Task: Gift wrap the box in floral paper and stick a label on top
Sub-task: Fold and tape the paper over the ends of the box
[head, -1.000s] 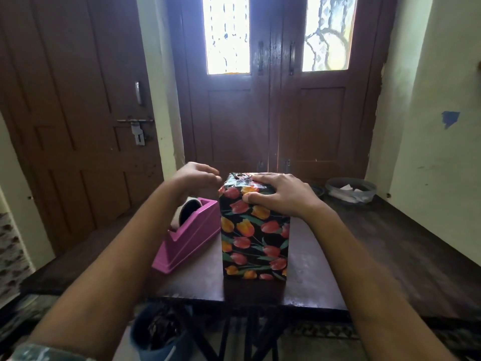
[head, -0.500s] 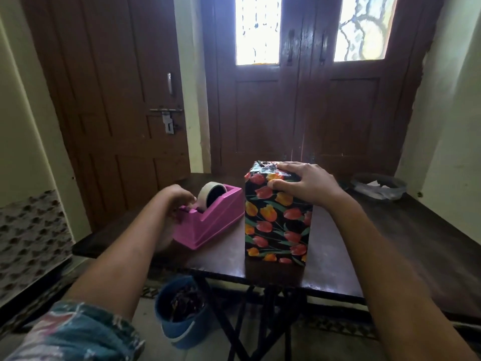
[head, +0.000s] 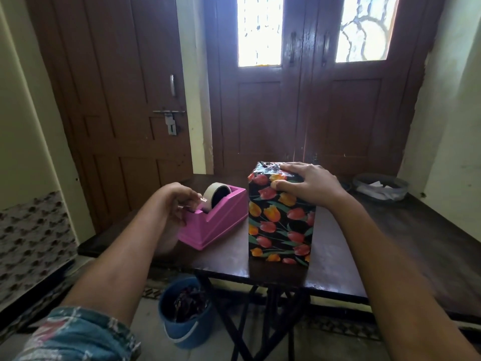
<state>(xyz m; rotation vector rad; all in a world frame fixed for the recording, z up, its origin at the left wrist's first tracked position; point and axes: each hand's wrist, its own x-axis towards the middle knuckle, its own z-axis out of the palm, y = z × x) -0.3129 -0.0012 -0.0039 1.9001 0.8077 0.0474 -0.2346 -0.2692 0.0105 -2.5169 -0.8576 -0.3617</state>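
A tall box (head: 280, 225) wrapped in black paper with red and orange tulips stands upright on the dark table (head: 338, 261). My right hand (head: 304, 183) lies over its top, fingers on the folded paper and thumb against the near face. Left of the box sits a pink tape dispenser (head: 213, 225) with a roll of tape (head: 216, 196). My left hand (head: 174, 201) is at the dispenser's near end, fingers curled and pinching at the tape end by the cutter. No label is in view.
A blue bucket (head: 186, 316) with dark scraps stands on the floor under the table's front edge. A grey bowl (head: 380, 187) with papers sits at the back right. Brown doors stand close behind the table, walls at both sides.
My left hand left the box top and came down to the near end of the tape dispenser. The right hand stayed on the box. The camera drew back and turned left.
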